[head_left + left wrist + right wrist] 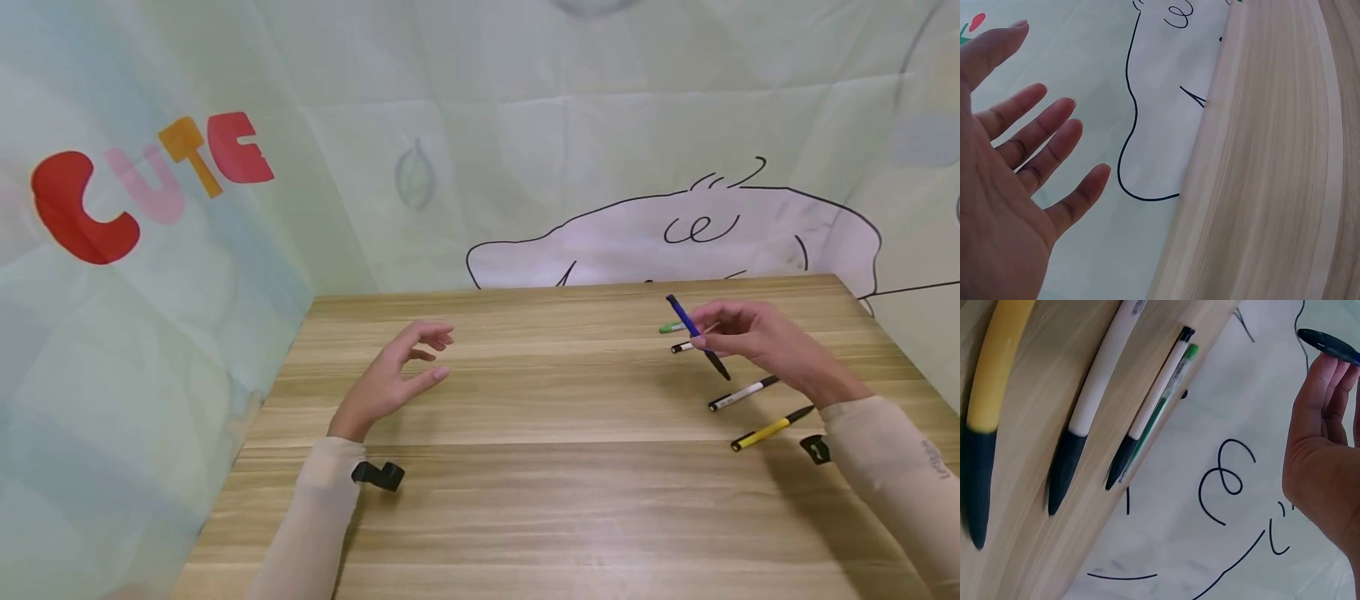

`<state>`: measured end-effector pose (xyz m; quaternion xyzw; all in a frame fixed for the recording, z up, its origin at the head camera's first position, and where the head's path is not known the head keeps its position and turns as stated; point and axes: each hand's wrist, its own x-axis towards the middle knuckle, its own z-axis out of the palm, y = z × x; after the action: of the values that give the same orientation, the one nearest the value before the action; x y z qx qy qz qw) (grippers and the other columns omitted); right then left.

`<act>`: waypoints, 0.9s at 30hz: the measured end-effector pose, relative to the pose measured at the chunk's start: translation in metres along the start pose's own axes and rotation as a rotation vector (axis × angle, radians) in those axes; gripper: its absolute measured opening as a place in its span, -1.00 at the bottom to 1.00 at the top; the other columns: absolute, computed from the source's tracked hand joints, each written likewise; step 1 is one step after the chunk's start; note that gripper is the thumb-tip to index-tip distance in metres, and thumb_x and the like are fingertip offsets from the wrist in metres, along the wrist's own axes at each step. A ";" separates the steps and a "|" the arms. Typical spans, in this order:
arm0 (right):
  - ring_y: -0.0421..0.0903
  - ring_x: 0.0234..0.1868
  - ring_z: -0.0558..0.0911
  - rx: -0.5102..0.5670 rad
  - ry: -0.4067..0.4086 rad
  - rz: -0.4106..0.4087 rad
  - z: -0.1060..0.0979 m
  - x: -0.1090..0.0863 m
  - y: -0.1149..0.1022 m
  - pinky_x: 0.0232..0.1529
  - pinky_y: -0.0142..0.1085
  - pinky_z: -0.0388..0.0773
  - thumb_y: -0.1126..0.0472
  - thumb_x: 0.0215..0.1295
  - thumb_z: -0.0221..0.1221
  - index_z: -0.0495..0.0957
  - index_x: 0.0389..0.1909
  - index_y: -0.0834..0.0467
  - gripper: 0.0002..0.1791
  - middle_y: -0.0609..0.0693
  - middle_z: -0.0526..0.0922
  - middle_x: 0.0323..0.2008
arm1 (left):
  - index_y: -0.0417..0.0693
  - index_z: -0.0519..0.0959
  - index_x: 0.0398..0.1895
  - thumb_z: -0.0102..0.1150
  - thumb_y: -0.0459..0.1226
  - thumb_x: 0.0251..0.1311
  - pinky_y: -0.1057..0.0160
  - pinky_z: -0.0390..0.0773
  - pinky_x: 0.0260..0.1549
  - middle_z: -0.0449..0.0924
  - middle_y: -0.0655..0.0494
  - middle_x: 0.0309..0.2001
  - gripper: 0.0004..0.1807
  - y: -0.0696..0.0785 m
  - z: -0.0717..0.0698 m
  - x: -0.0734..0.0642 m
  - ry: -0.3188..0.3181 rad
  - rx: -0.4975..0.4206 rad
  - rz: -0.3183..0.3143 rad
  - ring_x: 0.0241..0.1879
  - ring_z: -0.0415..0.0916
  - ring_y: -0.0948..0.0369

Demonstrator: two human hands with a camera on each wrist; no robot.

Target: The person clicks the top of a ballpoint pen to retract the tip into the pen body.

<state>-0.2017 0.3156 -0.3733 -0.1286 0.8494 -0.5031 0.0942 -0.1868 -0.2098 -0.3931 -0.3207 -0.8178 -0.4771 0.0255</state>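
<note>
Between thumb and fingers my right hand [738,333] pinches a blue pen [684,317] with a black grip, held tilted above the table. In the right wrist view its black end [1325,345] sticks out past the fingertips. Beneath and beside this hand lie a green-ended pen [670,328], a white pen [681,347], a second white pen [741,393] and a yellow pen [772,429], the last two with black grips. My left hand [390,379] hovers over the left part of the table, fingers loosely spread and holding nothing.
The wood-grain table [525,500] reaches back to a pale cloth backdrop [465,125] printed with a line-drawn animal and the word CUTE. A black wrist mount [378,476] sits at the left cuff, another black mount [815,449] at the right.
</note>
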 end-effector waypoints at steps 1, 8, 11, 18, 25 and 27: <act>-0.08 -0.12 0.68 -0.013 -0.006 -0.008 -0.002 0.001 0.001 -0.12 -0.32 0.65 0.18 0.36 0.32 0.61 0.10 0.18 -0.66 0.05 0.70 -0.09 | 0.14 0.37 0.41 0.30 -0.34 0.31 -0.14 0.54 0.14 0.50 -0.03 0.19 -0.38 0.000 0.000 0.000 0.001 0.003 0.001 0.18 0.44 0.02; -0.01 -0.11 0.68 -0.102 -0.060 -0.050 -0.014 0.005 0.010 -0.15 -0.31 0.66 0.19 0.36 0.33 0.64 0.02 0.19 -0.72 0.12 0.67 -0.07 | 0.11 0.37 0.41 0.31 -0.39 0.28 -0.17 0.52 0.16 0.50 0.01 0.20 -0.36 0.001 -0.003 -0.004 0.016 0.012 -0.025 0.18 0.43 -0.05; -0.05 -0.12 0.68 -0.138 -0.093 -0.049 -0.018 0.006 0.013 -0.15 -0.32 0.66 0.18 0.38 0.31 0.63 0.02 0.23 -0.71 0.16 0.67 -0.08 | 0.00 0.36 0.41 0.29 -0.42 0.28 -0.24 0.49 0.17 0.49 -0.04 0.20 -0.36 0.005 -0.005 -0.005 0.016 0.014 -0.040 0.18 0.42 -0.05; -0.19 -0.20 0.64 -0.284 -0.120 -0.095 -0.022 0.009 0.021 -0.22 -0.38 0.60 0.35 0.32 0.31 0.66 -0.05 0.21 -0.79 0.13 0.70 -0.17 | -0.12 0.36 0.41 0.26 -0.45 0.28 -0.31 0.46 0.17 0.48 -0.11 0.20 -0.38 0.011 -0.007 -0.007 0.006 0.013 -0.053 0.17 0.41 0.02; -0.26 -0.26 0.62 -0.392 -0.167 -0.195 -0.030 0.015 0.034 -0.21 -0.40 0.57 0.46 0.18 0.37 0.71 -0.17 0.11 -0.75 -0.05 0.72 -0.23 | 0.08 0.37 0.40 0.29 -0.41 0.29 -0.22 0.49 0.16 0.48 -0.04 0.20 -0.37 0.000 -0.008 -0.009 0.003 0.010 -0.035 0.19 0.42 -0.07; -0.26 -0.27 0.62 -0.399 -0.188 -0.203 -0.032 0.016 0.036 -0.21 -0.40 0.57 0.47 0.17 0.37 0.70 -0.19 0.11 -0.75 -0.04 0.72 -0.25 | 0.11 0.38 0.40 0.29 -0.38 0.31 -0.18 0.51 0.16 0.48 -0.09 0.20 -0.39 -0.001 -0.008 -0.009 -0.001 0.013 -0.030 0.18 0.43 -0.01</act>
<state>-0.2307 0.3543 -0.3904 -0.2758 0.9021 -0.3183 0.0946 -0.1822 -0.2211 -0.3921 -0.3086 -0.8257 -0.4718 0.0199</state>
